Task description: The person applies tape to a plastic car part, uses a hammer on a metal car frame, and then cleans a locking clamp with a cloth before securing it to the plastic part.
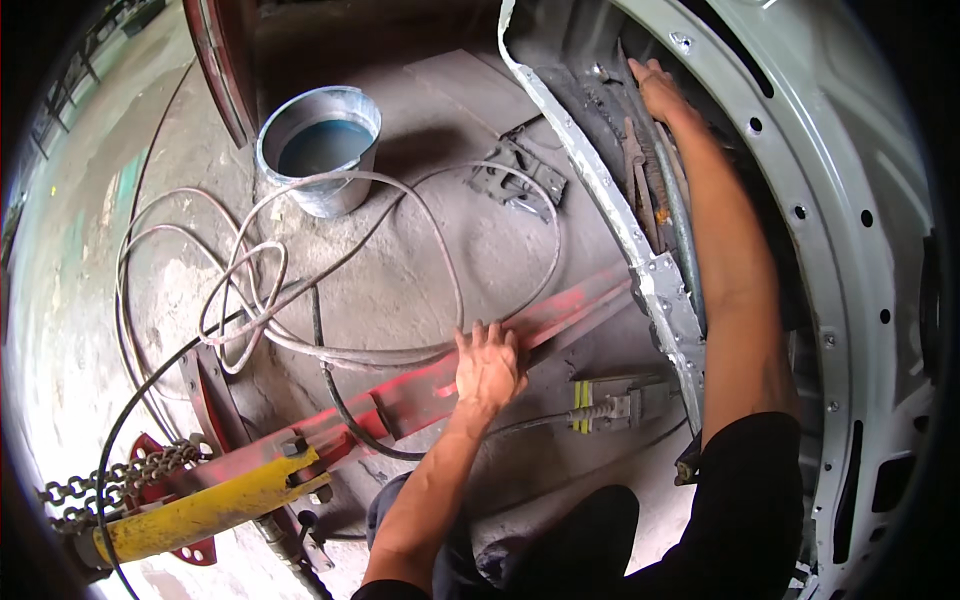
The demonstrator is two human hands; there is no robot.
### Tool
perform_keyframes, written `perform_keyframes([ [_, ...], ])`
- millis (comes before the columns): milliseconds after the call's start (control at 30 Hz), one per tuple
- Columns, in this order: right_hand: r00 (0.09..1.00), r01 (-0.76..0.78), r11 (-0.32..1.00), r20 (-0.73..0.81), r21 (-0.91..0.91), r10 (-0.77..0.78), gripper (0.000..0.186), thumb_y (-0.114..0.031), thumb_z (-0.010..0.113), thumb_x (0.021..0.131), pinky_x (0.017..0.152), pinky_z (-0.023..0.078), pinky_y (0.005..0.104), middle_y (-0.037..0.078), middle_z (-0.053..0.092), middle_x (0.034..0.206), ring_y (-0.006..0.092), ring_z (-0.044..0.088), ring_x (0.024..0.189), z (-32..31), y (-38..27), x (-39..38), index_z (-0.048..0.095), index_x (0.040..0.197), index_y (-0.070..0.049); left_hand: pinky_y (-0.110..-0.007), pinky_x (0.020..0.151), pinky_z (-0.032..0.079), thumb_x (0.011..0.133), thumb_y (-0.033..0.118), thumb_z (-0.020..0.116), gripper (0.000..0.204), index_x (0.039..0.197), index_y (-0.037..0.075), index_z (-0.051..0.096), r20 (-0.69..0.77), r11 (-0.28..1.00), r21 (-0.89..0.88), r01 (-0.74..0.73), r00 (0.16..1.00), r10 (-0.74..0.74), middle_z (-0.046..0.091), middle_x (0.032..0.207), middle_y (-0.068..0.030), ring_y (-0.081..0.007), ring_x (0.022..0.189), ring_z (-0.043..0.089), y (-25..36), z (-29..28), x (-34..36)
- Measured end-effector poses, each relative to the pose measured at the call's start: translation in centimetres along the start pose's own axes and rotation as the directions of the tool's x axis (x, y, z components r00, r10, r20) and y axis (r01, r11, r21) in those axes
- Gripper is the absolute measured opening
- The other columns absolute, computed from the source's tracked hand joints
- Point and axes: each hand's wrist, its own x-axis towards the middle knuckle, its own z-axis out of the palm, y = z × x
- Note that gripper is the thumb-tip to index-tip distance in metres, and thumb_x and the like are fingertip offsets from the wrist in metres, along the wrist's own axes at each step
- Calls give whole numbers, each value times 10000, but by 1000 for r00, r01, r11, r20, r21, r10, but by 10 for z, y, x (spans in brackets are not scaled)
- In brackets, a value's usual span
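Note:
My left hand (488,368) rests on top of a long red metal beam (420,392), its fingers stretched out and slightly bent over the far edge. A looped hose (372,357) passes close to its fingertips. My right arm reaches into the cavity of a grey car body (810,190). Deep inside, my right hand (662,92) lies with its fingers apart at the upper end of long rods and bars (660,175); nothing is seen held in it. Its palm side is hidden.
A bucket (345,195) of cloudy bluish liquid stands on the concrete floor. A yellow cylinder (205,508) and a chain (130,475) lie at lower left. A metal clamp-like part (515,175) sits beyond the beam. The car body has a ragged cut edge (585,165).

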Motion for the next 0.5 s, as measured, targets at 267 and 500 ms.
perform_keyframes([
  [267,720,46,977,-672,-206,-175,400,-364,557,1029,860,557,460,192,729,1032,347,720,982,-59,19,-20,651,1150,5,-643,1118,366,748,338,789,520,1187,85,673,-77,999,-5,-43,996,43,623,1280,-124,-364,1297,525,11,3,8],
  [500,646,38,985,-756,171,106,398,-367,560,1027,851,557,454,187,729,1027,339,720,972,-82,41,-51,653,1145,2,-635,1123,379,738,316,814,528,1198,92,685,-82,999,-26,-34,996,32,646,1230,-116,-354,1254,565,2,8,3],
])
